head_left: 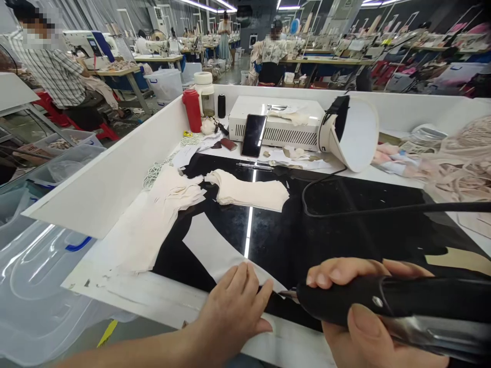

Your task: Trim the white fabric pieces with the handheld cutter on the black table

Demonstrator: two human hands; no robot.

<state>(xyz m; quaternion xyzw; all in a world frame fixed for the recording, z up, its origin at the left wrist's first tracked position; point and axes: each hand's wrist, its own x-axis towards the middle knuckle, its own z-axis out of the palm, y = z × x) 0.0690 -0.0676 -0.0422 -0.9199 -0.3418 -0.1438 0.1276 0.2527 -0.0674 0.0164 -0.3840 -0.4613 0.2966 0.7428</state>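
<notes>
A curved white fabric piece (218, 250) lies on the glossy black work surface (284, 240). Flat on its near end rests my left hand (233, 306), fingers stretched out and pressing down. My right hand (356, 306) is wrapped round a thick black hand tool (402, 301) with a narrow metal tip. That tip is at the right end of the fabric piece, close to my left fingers; whether it touches the cloth I cannot tell. Beyond lies a stack of cream fabric pieces (249, 191), with a larger cream pile (157, 220) to the left.
A vented white box (276, 122) stands at the back beside a phone (253, 135), a red bottle (192, 111) and a white cone-shaped lamp (358, 135). A black cable (399, 208) crosses the right side. Low white walls (115, 163) edge the table. Other people sit at sewing machines farther off.
</notes>
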